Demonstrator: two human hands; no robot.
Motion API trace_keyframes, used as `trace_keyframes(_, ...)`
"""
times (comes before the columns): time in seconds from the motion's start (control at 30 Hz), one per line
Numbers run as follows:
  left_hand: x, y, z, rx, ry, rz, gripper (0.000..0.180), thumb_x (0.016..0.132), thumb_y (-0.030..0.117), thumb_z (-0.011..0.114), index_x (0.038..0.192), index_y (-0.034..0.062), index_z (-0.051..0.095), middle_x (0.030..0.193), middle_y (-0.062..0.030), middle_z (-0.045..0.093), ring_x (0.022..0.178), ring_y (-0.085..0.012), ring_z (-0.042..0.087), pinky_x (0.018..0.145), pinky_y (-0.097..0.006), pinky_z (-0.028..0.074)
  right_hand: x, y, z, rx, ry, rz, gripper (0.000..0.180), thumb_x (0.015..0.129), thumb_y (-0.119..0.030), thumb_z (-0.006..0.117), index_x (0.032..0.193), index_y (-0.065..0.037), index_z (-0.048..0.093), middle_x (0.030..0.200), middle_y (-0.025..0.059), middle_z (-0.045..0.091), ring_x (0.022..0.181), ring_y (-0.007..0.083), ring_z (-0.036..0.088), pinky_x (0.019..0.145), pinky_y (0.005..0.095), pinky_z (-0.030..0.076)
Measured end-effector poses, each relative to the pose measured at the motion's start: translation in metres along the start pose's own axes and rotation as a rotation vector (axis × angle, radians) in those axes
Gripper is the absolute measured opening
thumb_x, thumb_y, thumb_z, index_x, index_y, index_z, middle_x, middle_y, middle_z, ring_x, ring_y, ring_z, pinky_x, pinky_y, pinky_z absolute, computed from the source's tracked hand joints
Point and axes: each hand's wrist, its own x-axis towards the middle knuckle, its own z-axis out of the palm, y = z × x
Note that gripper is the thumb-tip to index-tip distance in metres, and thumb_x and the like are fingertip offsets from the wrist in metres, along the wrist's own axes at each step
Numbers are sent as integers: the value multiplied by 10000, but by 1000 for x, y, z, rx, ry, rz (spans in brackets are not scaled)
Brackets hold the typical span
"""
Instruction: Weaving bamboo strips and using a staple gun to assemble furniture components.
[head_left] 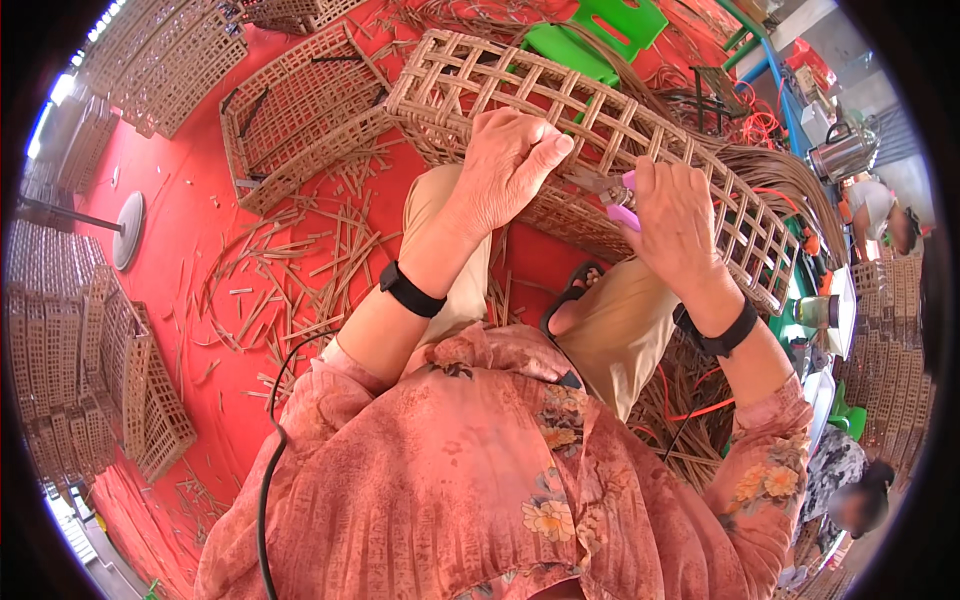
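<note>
A long woven basket [640, 125] of tan flat strips lies slantwise across my lap, its open lattice facing up. My left hand [510, 170] rests against its near edge with fingers curled and thumb pressed in; what it pinches is hidden. In my right hand [675, 215] is a pair of scissors [622, 215] with pink-purple handles, held over the lattice. Their blades point left toward my left hand, beside the basket's near side.
Cut strip ends [270, 290] litter the red floor [190, 250]. Another woven basket [310, 110] lies at the far left, with stacked baskets [60, 340] beyond. Behind my work is a green plastic chair [600, 40]. Long loose strips [780, 185] and people are at the right.
</note>
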Motion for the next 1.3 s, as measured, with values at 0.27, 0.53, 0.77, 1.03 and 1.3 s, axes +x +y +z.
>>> trace_keyframes(0.27, -1, 3, -7, 38, -132, -91, 465, 931, 474, 464, 867, 44, 630, 816, -53, 596, 910, -235, 519, 943, -355, 315, 0, 5, 4, -79, -69, -42, 419, 732, -285, 722, 965, -52, 464, 817, 80, 513, 789, 228, 491, 717, 358, 342)
trace_keyframes(0.53, 0, 4, -8, 56, -162, -100, 466, 925, 486, 469, 872, 52, 631, 804, -46, 591, 889, -226, 523, 940, -354, 316, -7, 9, 21, -82, -152, -15, 555, 705, -298, 740, 1055, 29, 460, 791, 75, 548, 768, 233, 557, 782, 368, 372)
trace_keyframes(0.77, 2, 2, -3, 26, -94, -76, 458, 918, 479, 483, 818, 53, 615, 774, -56, 598, 887, -247, 547, 926, -372, 331, -8, 8, 13, 54, 34, -35, 676, 733, -347, 712, 1192, 49, 415, 809, 86, 520, 773, 244, 512, 756, 372, 365)
trace_keyframes(1.03, 3, 6, -5, 14, -59, -64, 420, 908, 443, 524, 752, 60, 596, 724, -63, 604, 870, -272, 564, 910, -389, 339, -8, 4, 15, -48, 28, 5, 656, 730, -383, 714, 1160, 25, 432, 772, 69, 480, 754, 226, 493, 718, 361, 352)
trace_keyframes(1.3, 2, 4, -5, 8, -49, -57, 406, 897, 436, 549, 737, 66, 595, 728, -54, 616, 864, -254, 572, 904, -387, 344, -11, 0, 14, -14, 27, 41, 618, 742, -366, 713, 1148, 12, 442, 778, 61, 511, 725, 212, 499, 681, 341, 353)
